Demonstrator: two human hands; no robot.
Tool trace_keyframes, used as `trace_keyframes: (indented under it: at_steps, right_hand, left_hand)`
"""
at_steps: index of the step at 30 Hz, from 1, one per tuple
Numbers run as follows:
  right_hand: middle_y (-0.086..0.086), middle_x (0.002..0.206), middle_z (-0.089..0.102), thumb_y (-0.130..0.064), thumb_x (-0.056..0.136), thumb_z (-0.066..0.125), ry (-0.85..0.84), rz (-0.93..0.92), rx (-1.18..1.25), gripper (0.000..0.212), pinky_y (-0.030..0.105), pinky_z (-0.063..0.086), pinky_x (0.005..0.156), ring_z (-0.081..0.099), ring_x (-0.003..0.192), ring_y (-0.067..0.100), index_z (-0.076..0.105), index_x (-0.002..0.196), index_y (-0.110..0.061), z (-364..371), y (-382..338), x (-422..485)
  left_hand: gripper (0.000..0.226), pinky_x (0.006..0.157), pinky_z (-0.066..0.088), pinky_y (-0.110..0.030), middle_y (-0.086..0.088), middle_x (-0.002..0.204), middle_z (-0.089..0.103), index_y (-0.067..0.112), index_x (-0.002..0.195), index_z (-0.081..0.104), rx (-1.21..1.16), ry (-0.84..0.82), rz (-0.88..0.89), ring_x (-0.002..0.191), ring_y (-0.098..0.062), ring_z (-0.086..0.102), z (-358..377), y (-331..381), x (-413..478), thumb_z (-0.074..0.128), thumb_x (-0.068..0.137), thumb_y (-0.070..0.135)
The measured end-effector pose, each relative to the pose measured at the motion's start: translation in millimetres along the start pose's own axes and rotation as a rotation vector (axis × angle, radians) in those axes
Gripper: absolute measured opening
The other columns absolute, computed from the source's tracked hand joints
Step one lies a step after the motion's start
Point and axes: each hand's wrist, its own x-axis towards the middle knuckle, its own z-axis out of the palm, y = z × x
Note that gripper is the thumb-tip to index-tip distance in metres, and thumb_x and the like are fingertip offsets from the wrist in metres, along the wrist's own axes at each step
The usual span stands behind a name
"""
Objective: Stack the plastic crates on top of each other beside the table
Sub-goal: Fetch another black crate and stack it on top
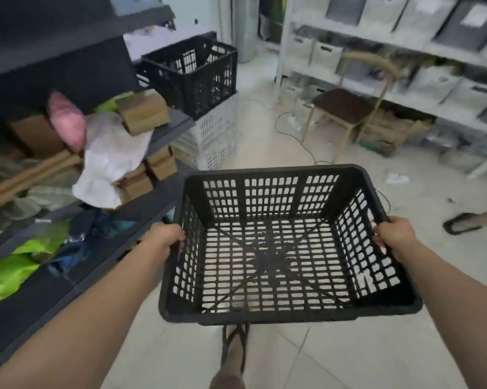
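Room: a storage space with a pale tiled floor point(335, 360), a white open shelving unit of grey bins point(405, 43) along the far right, and a dark metal rack of cardboard boxes and bagged clothes point(163, 127) on the left.
Stack: at the far left, just beside the rack, a black slotted plastic crate point(191, 74) sits on a white slotted plastic crate point(217, 136), apparently the pile being built.
Chair: a wooden chair with a dark seat point(346, 105) stands far right, well apart from the stack.
Carried crate: an empty black perforated plastic crate point(279, 248) is held level above the floor, near centre, open side up so it can seat on the pile.
Left hand point(166, 237): clamped on the left rim.
Right hand point(394, 234): clamped on the right rim, balancing the load.
Cable: a thin dark cord point(301, 141) trails across the floor between chair and stack, probably a trip risk.
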Motion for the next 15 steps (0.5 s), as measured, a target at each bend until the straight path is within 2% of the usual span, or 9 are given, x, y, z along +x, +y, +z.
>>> trace_keyframes:
  at_steps: [6,10,13,14,15]
  right_hand:
    - [0.011,0.065,0.049,0.010,0.091,0.040,0.132,0.085,0.138,0.019,0.014,0.039,0.028,0.047,0.023,0.004,0.052,0.099,-0.003,-13,-33,96]
    - [0.011,0.065,0.049,0.008,0.091,0.039,0.196,0.128,0.233,0.020,0.012,0.038,0.029,0.046,0.023,0.001,0.053,0.100,-0.003,-8,-63,156]
    - [0.010,0.067,0.050,0.007,0.092,0.040,0.230,0.141,0.273,0.020,0.012,0.038,0.028,0.048,0.024,0.002,0.052,0.103,-0.004,-3,-89,207]
    - [0.010,0.068,0.050,0.007,0.092,0.041,0.229,0.143,0.281,0.022,0.012,0.038,0.029,0.051,0.027,0.005,0.053,0.105,-0.004,-1,-98,226]
    - [0.010,0.068,0.050,0.007,0.092,0.042,0.222,0.144,0.282,0.023,0.012,0.038,0.029,0.055,0.031,0.010,0.054,0.108,-0.004,1,-107,248]
  left_hand:
    - [0.006,0.050,0.037,-0.031,-0.017,0.065,0.045,-0.005,0.089,0.049,0.103,-0.129,0.065,0.053,-0.025,0.042,77,127,77,0.048,0.087,-0.010]
    - [0.020,0.043,0.036,-0.026,-0.017,0.060,0.044,0.000,0.071,0.048,0.152,-0.128,0.132,0.037,-0.024,0.045,119,209,124,0.048,0.087,-0.011]
    - [0.010,0.038,0.040,-0.026,-0.016,0.060,0.045,0.000,0.081,0.052,0.170,-0.139,0.146,0.030,-0.021,0.048,147,265,151,0.049,0.088,-0.007]
    - [0.007,0.038,0.041,-0.027,-0.016,0.061,0.045,-0.001,0.090,0.053,0.158,-0.137,0.153,0.034,-0.022,0.050,157,284,162,0.049,0.088,-0.006]
    - [0.016,0.039,0.041,-0.028,-0.016,0.063,0.046,-0.002,0.103,0.054,0.159,-0.138,0.152,0.041,-0.023,0.051,167,301,174,0.049,0.087,-0.004]
